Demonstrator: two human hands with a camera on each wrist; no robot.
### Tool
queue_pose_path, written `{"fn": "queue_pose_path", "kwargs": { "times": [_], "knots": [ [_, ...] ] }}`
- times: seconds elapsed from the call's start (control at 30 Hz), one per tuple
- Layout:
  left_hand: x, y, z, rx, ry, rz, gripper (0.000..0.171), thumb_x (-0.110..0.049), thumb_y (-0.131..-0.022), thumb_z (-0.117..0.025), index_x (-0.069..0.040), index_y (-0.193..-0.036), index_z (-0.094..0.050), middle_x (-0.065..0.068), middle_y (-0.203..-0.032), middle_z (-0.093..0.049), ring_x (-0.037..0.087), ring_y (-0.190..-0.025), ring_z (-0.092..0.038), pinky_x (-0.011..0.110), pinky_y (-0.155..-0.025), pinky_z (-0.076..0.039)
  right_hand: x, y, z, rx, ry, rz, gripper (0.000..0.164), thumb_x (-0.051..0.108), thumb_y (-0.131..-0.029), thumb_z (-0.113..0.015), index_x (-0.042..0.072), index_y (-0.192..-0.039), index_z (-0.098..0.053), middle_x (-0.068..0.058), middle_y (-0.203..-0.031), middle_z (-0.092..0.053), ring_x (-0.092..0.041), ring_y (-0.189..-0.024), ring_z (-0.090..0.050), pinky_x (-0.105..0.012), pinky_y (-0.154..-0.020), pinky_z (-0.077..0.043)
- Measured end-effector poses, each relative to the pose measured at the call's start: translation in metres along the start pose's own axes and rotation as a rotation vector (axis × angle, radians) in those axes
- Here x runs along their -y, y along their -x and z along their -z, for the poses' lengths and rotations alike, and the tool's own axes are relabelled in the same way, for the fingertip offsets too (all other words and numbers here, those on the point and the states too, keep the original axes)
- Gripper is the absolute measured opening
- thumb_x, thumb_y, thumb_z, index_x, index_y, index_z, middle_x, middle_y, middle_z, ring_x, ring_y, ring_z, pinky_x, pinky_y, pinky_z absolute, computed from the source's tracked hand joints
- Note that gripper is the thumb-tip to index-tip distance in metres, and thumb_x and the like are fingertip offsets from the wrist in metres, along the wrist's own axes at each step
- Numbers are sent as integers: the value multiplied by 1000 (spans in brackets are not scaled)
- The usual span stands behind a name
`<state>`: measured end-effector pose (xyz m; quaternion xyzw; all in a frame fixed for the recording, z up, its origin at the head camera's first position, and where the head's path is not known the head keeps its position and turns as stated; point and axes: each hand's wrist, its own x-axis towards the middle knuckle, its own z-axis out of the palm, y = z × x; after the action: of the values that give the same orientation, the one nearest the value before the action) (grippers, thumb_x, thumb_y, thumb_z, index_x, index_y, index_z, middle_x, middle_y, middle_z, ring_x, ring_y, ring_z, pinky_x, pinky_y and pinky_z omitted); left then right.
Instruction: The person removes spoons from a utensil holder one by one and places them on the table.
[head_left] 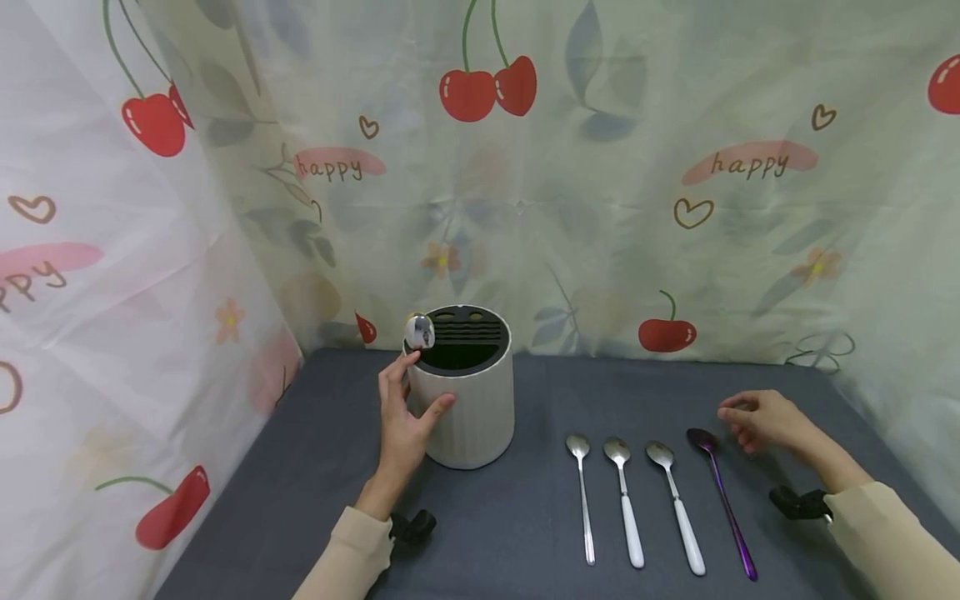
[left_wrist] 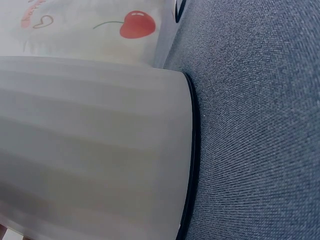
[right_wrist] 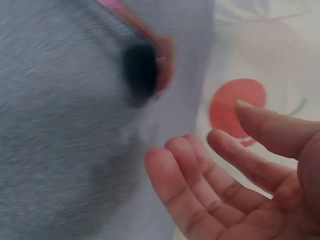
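Note:
My left hand (head_left: 401,433) grips the left side of a whitish, ribbed utensil holder (head_left: 476,417), thumb across its front. A spoon (head_left: 421,332) stands bowl-up at the holder's left rim; its handle is hidden. In the left wrist view the holder's wall (left_wrist: 95,145) fills much of the picture. My right hand (head_left: 772,425) hovers empty beside the bowl of a purple spoon (head_left: 722,492), fingers loosely bent. The right wrist view shows that spoon's dark bowl (right_wrist: 142,72) apart from the fingertips (right_wrist: 162,167).
Left of the purple spoon lie two white-handled spoons (head_left: 632,529) (head_left: 686,533) and an all-metal spoon (head_left: 585,508), bowls pointing away from me. A dark grey cloth (head_left: 525,533) covers the table. Cherry-print curtains (head_left: 562,167) close off the back and sides.

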<state>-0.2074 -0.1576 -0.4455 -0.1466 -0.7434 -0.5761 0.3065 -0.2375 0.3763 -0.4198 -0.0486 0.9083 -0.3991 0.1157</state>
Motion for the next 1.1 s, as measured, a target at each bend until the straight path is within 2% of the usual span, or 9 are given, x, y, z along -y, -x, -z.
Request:
{"fn": "queue_pose_path", "kwargs": {
  "times": [0.1, 0.27, 0.4, 0.53, 0.7, 0.83, 0.93, 1.03, 1.1],
  "knots": [
    [0, 0, 0, 1, -4, 0, 78, -17, -90, -84, -26, -155, -41, 8, -155, -34, 25, -149, -31, 70, -117, -27, 10, 2, 6, -41, -1, 41, 50, 24, -110, -54, -18, -138, -51, -12, -96, -69, -20, -78, -67, -38, -69, -61],
    [2, 1, 0, 2, -10, 1, 77, -33, -92, -82, -28, -156, -40, 8, -156, -33, 24, -149, -31, 69, -117, -27, 29, 3, 11, -84, -83, 116, 55, 30, -111, -53, -12, -145, -49, -13, -114, -70, -11, -90, -70, -31, -78, -61],
    [3, 0, 0, 2, -4, -4, 77, -31, -92, -82, -27, -156, -40, 8, -156, -33, 24, -148, -32, 69, -117, -27, 42, 3, 11, -112, -197, 201, 56, 34, -111, -53, -6, -149, -46, 2, -119, -69, -6, -101, -70, -25, -85, -59],
    [2, 0, 0, 1, 1, -7, 76, -23, -91, -83, -25, -155, -42, 8, -155, -34, 24, -148, -32, 69, -117, -27, 57, 1, 10, -97, -376, 289, 47, 30, -111, -52, 4, -150, -48, 14, -120, -68, -6, -109, -69, -19, -91, -55],
    [0, -1, -1, -3, 4, 9, 81, -7, -88, -84, -21, -155, -41, 12, -155, -33, 27, -148, -32, 70, -117, -26, 74, -2, 8, -20, -593, 375, 39, 19, -111, -52, 10, -149, -51, 4, -127, -69, -11, -116, -68, -21, -96, -54],
    [-5, -1, -3, -7, -2, 24, 82, 1, -86, -82, -13, -155, -39, 19, -155, -31, 34, -148, -30, 72, -117, -24, 87, -4, 5, 4, -646, 406, 39, 14, -111, -51, 7, -150, -52, 0, -127, -70, -14, -116, -68, -24, -97, -54],
    [-20, -1, -2, -5, -2, 29, 79, 1, -87, -81, -8, -153, -40, 22, -154, -31, 36, -148, -30, 73, -117, -24, 96, -7, 2, 27, -697, 431, 37, 10, -111, -50, 7, -147, -55, -3, -127, -71, -17, -116, -70, -26, -98, -55],
    [-35, 0, -2, -5, 1, 25, 74, -7, -90, -81, -8, -152, -41, 22, -152, -33, 36, -147, -31, 73, -116, -25, 103, -8, -1, 60, -743, 462, 34, 7, -111, -47, 10, -143, -58, -5, -127, -71, -20, -116, -70, -28, -100, -54],
    [-34, 1, -1, -8, 0, 23, 73, -8, -91, -81, -9, -152, -41, 21, -152, -33, 35, -147, -31, 73, -116, -25, 108, -9, -3, 75, -756, 475, 34, 7, -111, -46, 10, -143, -59, -5, -127, -71, -19, -116, -70, -28, -100, -54]
  ]
}}
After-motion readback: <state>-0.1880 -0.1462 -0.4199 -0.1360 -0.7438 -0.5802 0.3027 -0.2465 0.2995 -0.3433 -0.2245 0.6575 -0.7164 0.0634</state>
